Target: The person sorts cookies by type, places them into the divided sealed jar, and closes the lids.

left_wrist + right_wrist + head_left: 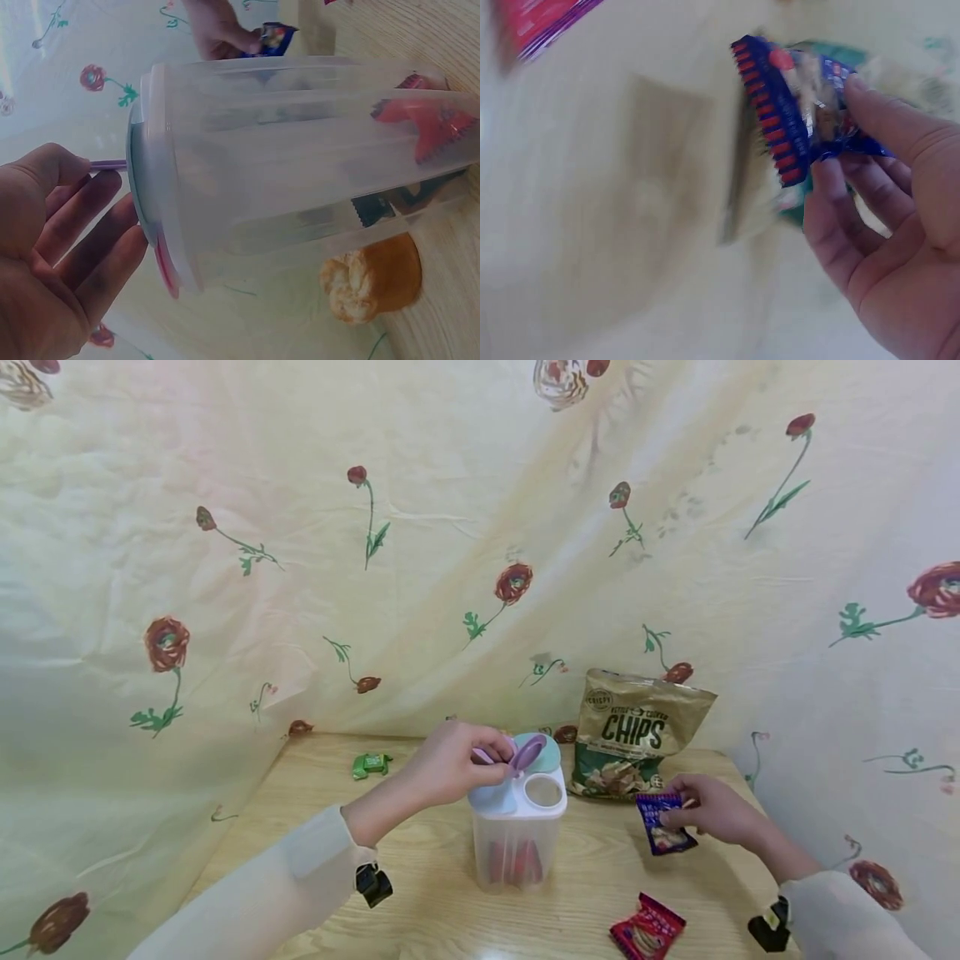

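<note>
A clear plastic container point(517, 868) with a white top and several coloured lid flaps stands upright on the table. Thumb and fingers of my left hand point(453, 768) pinch a raised purple flap point(529, 753) on it. A round opening point(543, 791) shows at the top's front right. Through the wall in the left wrist view I see red packets point(431, 124) and a dark packet point(375, 208) at the bottom. To the right of the container, my right hand point(712, 810) holds a small blue snack packet point(662, 827) above the table, thumb on its face.
Behind the blue packet a gold chips bag point(637, 727) stands upright. A red snack packet point(648, 929) lies near the front, and a green packet point(371, 766) at the back left. The left wrist view shows a bread-like brown item point(375, 277) beside the container. Flowered cloth point(420, 568) hangs behind.
</note>
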The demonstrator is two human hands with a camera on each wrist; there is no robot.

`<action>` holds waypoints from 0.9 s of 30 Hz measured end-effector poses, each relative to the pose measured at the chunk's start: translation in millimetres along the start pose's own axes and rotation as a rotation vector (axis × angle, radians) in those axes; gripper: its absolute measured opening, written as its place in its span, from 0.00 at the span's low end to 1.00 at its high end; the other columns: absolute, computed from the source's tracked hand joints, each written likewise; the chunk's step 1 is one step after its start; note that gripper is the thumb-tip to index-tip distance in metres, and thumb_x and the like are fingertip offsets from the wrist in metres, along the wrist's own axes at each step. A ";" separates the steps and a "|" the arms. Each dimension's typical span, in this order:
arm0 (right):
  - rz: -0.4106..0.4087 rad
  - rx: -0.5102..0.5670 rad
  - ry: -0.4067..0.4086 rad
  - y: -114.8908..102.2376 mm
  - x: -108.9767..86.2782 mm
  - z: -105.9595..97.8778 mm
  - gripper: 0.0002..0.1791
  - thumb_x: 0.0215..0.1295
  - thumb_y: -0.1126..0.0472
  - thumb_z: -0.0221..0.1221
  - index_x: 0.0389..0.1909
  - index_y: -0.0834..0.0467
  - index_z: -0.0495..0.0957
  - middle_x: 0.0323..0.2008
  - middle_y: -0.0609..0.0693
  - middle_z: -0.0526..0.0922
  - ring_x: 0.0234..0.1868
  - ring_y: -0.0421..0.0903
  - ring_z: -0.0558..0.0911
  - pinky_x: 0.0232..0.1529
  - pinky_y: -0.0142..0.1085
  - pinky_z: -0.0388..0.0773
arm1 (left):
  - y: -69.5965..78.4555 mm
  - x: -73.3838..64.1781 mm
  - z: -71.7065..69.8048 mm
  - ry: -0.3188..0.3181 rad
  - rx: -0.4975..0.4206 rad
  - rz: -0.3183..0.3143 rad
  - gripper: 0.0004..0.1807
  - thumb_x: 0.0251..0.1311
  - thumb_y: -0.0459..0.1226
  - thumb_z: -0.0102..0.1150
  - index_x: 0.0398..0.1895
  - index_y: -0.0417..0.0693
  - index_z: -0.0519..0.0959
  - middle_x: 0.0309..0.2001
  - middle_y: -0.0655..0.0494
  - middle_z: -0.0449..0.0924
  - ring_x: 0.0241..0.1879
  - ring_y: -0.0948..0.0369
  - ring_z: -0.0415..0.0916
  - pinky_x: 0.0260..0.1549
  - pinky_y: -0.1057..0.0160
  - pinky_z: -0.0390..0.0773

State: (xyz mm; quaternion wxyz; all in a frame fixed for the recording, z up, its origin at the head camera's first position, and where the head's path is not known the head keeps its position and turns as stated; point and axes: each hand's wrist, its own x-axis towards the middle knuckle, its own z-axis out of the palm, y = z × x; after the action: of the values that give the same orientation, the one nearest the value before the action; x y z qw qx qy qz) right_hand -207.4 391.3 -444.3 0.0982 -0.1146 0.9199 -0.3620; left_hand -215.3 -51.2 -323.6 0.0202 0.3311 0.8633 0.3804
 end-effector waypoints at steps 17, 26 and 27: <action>-0.193 -0.036 0.100 -124.4 6.0 -22.6 0.17 0.67 0.51 0.68 0.51 0.54 0.80 0.39 0.48 0.84 0.37 0.41 0.81 0.36 0.35 0.78 | -0.5 0.6 0.2 0.013 0.000 0.014 0.04 0.61 0.39 0.70 0.38 0.55 0.87 0.38 0.63 0.88 0.39 0.68 0.83 0.41 0.67 0.83; -0.211 0.135 0.078 -172.3 7.8 -10.3 0.19 0.66 0.55 0.69 0.53 0.58 0.77 0.41 0.54 0.85 0.39 0.48 0.84 0.37 0.38 0.83 | 0.7 1.3 -0.5 0.013 0.005 0.019 0.03 0.61 0.38 0.70 0.37 0.54 0.87 0.38 0.62 0.88 0.38 0.68 0.83 0.41 0.67 0.82; -0.215 0.151 0.084 -175.4 8.9 -8.1 0.19 0.66 0.55 0.69 0.52 0.58 0.77 0.41 0.55 0.85 0.38 0.48 0.84 0.36 0.37 0.83 | 0.6 1.2 -0.4 0.013 0.006 0.020 0.03 0.61 0.38 0.70 0.38 0.54 0.87 0.38 0.63 0.88 0.39 0.68 0.83 0.41 0.67 0.82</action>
State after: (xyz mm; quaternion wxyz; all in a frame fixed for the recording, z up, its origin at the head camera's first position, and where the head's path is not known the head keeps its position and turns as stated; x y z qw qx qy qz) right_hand -193.6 269.2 -318.6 0.0287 -0.1897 0.8756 -0.4432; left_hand -216.0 -50.4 -322.7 0.0100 0.3373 0.8612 0.3802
